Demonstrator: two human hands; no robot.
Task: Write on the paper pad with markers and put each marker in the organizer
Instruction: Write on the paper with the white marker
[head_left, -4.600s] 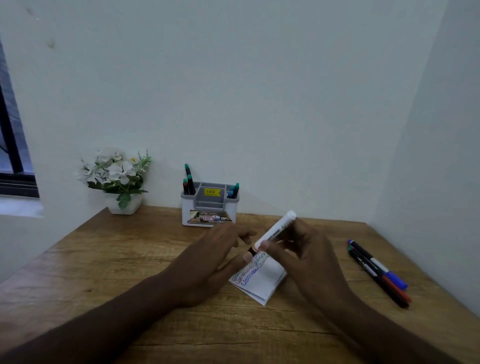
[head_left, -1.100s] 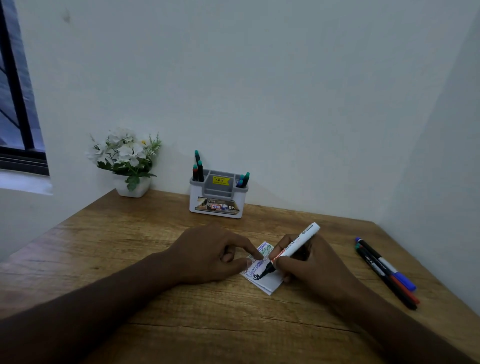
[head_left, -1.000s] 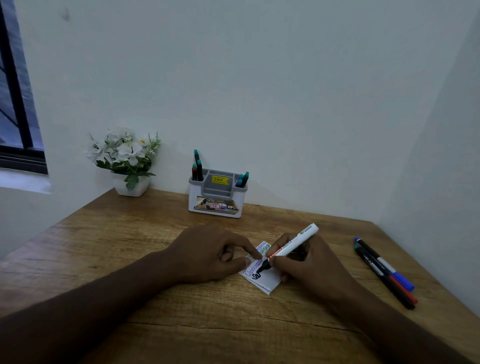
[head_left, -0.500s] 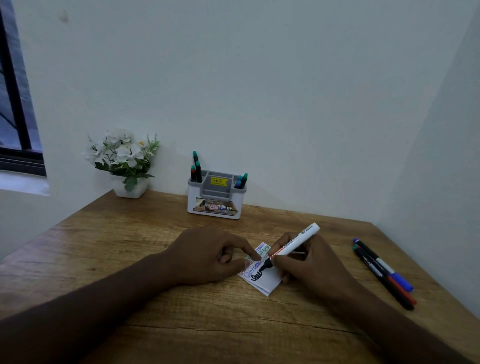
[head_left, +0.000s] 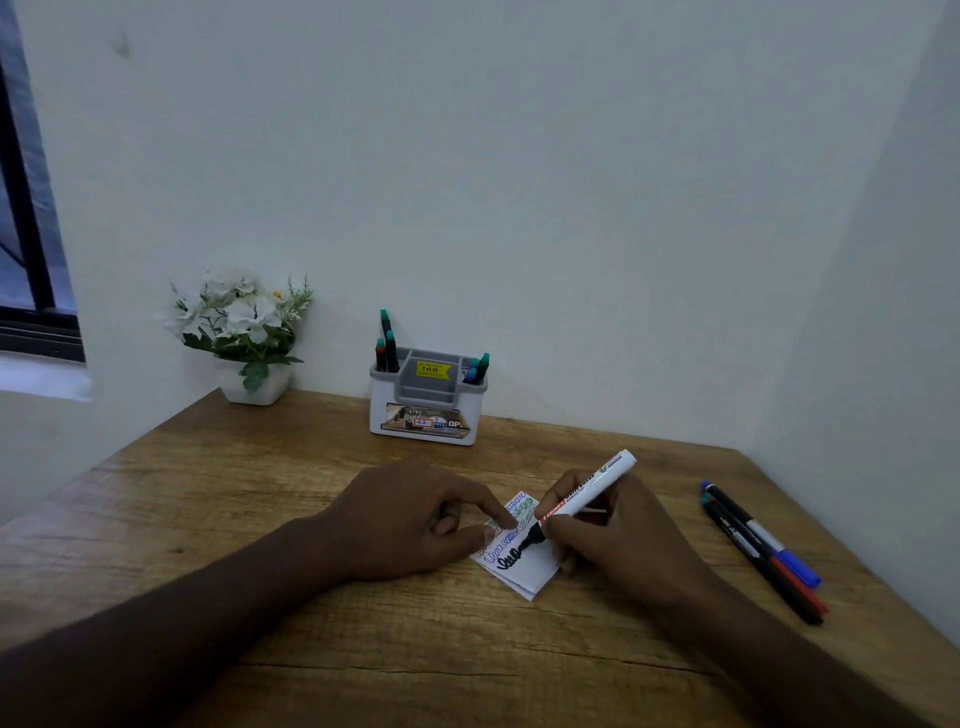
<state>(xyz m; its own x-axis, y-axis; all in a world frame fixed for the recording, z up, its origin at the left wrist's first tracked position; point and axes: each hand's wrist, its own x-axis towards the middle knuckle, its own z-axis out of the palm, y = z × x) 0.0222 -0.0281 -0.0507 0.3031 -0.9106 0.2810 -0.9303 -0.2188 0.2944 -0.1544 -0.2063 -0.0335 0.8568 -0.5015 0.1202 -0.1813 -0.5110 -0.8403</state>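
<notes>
The right hand (head_left: 618, 535) pinches a fat white marker with a black tip (head_left: 582, 499), tip touching the small white paper pad (head_left: 524, 566) on the wooden table (head_left: 311, 623). The left hand (head_left: 410, 519) presses the pad's edge with fingertip and thumb. The white and grey organizer (head_left: 426, 400) stands by the wall.

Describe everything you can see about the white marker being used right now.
The white marker has a white barrel with red and dark print too small to read, and a black, uncapped writing end. The right hand grips it low on the barrel, tilted, rear end pointing up and away. Its tip touches the paper pad at the end of a black scribble. No cap shows on its rear end.
</notes>
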